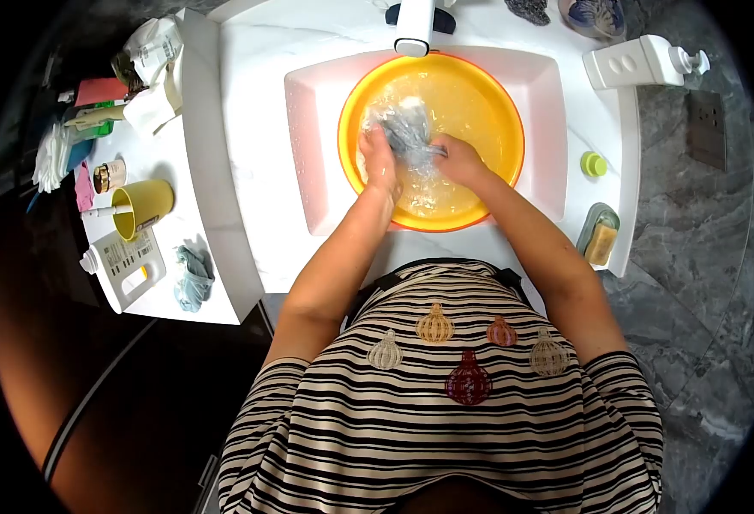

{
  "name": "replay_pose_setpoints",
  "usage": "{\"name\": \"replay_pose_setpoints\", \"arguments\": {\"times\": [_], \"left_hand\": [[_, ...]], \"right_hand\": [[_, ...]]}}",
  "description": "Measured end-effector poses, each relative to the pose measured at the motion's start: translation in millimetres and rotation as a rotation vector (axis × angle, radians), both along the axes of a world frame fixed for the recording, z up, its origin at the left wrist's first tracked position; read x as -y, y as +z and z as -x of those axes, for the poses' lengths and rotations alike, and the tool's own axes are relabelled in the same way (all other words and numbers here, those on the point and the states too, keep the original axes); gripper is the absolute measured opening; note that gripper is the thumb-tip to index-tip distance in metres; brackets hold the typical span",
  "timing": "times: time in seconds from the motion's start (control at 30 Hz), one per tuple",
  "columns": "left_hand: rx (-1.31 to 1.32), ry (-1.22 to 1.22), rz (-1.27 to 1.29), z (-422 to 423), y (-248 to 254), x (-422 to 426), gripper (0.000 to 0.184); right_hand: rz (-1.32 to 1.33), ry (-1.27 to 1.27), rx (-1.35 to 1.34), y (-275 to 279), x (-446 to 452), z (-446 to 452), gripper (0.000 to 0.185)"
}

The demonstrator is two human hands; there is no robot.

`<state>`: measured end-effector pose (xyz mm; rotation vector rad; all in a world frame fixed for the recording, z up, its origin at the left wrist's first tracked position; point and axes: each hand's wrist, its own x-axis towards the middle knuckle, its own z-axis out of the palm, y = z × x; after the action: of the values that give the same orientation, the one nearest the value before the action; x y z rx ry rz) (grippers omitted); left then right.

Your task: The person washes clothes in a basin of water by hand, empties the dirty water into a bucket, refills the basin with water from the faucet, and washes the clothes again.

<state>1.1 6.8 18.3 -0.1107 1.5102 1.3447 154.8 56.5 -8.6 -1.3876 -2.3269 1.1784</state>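
Observation:
A yellow basin (488, 103) with an orange rim stands in the white sink, with water in it. Between my hands, a wet grey cloth (407, 137) is partly in splashing water. My left hand (379, 161) presses against the cloth's left side, its fingers partly hidden by cloth and water. On the right, my right hand (460, 160) is closed round the cloth's narrow, bunched end.
The faucet (415, 30) hangs over the basin's back rim. Right of the sink are a white pump bottle (638, 64), a green cap (594, 164) and a soap dish (601, 236). A yellow cup (144, 208), a white jug (128, 265) and a blue-grey cloth (193, 278) are at left.

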Motion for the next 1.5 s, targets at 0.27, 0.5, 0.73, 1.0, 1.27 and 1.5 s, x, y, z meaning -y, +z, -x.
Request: {"name": "replay_pose_setpoints", "arguments": {"times": [0.27, 0.5, 0.73, 1.0, 1.27, 1.5], "left_hand": [[0.032, 0.069, 0.156, 7.4, -42.3, -3.6, 0.035], [0.615, -0.311, -0.128, 27.4, -3.8, -3.1, 0.049], [0.134, -0.241, -0.395, -2.2, -29.2, 15.4, 0.03], [0.663, 0.051, -0.054, -25.1, 44.7, -13.2, 0.038], [0.271, -0.07, -0.222, 14.1, 36.1, -6.3, 0.073], [0.393, -0.128, -0.191, 8.5, 20.3, 2.2, 0.089]], "right_hand": [[0.422, -0.508, -0.214, 22.0, 2.3, 29.4, 0.024], [-0.286, 0.109, -0.26, 126.1, 66.6, 57.6, 0.007], [-0.28, 0.045, -0.065, 102.4, 30.6, 70.7, 0.018], [0.109, -0.379, 0.241, 61.8, -33.4, 38.7, 0.037], [0.072, -0.457, -0.103, -7.5, -11.0, 2.4, 0.023], [0.354, -0.35, -0.076, -48.0, -15.2, -7.1, 0.03]]}}
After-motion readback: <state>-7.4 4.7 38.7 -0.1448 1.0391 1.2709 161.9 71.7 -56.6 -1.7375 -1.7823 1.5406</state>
